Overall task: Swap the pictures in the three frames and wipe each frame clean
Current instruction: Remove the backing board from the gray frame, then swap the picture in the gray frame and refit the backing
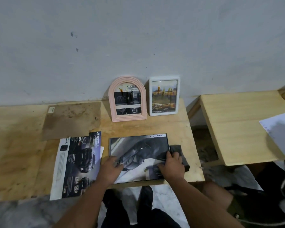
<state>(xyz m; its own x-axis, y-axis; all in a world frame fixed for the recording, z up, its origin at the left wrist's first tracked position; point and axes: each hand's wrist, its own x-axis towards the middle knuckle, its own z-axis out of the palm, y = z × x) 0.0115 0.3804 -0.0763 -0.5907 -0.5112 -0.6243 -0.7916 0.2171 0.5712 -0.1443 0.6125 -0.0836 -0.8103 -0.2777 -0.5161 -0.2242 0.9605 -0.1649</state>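
Observation:
A large dark frame (138, 145) lies flat at the table's front edge with a car picture on it. My left hand (109, 168) rests on the picture's left side, fingers loosely bent. On the picture's right side lies my right hand (171, 165), partly over a dark cloth (179, 153) beside the frame. Whether it grips the cloth is unclear. A pink arched frame (127, 99) and a white rectangular frame (164, 96) stand upright against the wall, each with a picture inside.
A car brochure page (77, 163) lies left of the flat frame. A brown backing board (71, 120) lies behind it on the wooden table (15, 153). A second wooden table (237, 125) with white paper (281, 134) stands to the right, across a gap.

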